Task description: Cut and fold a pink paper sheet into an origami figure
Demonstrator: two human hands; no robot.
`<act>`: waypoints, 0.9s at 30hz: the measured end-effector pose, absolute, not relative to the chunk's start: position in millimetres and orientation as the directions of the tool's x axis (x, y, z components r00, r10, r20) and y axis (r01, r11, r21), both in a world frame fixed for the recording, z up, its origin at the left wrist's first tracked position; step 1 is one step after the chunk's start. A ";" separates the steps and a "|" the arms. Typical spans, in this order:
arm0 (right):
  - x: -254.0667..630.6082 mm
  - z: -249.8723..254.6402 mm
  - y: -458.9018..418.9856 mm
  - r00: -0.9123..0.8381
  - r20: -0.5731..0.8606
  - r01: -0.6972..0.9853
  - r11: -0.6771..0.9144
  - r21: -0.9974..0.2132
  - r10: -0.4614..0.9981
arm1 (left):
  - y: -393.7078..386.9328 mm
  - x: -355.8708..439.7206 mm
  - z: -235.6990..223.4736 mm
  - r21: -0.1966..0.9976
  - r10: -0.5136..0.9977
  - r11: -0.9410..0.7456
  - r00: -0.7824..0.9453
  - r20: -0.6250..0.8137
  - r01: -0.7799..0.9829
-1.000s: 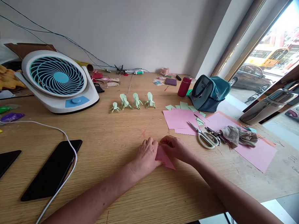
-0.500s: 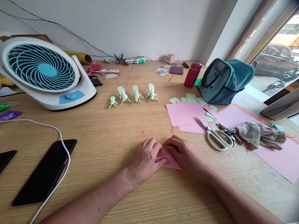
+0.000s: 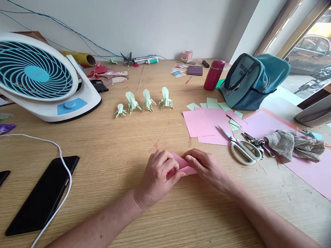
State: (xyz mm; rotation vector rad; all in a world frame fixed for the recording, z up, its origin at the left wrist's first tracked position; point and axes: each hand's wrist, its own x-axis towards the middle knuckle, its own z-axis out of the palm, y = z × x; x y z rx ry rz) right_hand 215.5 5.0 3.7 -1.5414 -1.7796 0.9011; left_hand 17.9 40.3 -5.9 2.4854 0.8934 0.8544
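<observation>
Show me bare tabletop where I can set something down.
Bare wood lies between the white cable and the left hand, and between the green paper figures and the folded pink paper. Another patch lies behind the figures, left of the purple booklet. The right side is crowded: pink sheets, scissors, grey cloth.

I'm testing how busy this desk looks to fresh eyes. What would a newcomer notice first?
Probably the big white fan with turquoise blades at the left, and the row of four pale green folded paper figures mid-desk. Next, perhaps, the left hand and right hand on a piece of pink paper at the front, and the blue bag at the right by the window.
</observation>
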 end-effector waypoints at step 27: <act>214.9 -6.8 8.3 -0.035 -0.098 0.156 -0.091 -0.983 0.995 | 53.9 18.1 -4.9 0.978 0.698 0.154 0.685 -0.210 0.143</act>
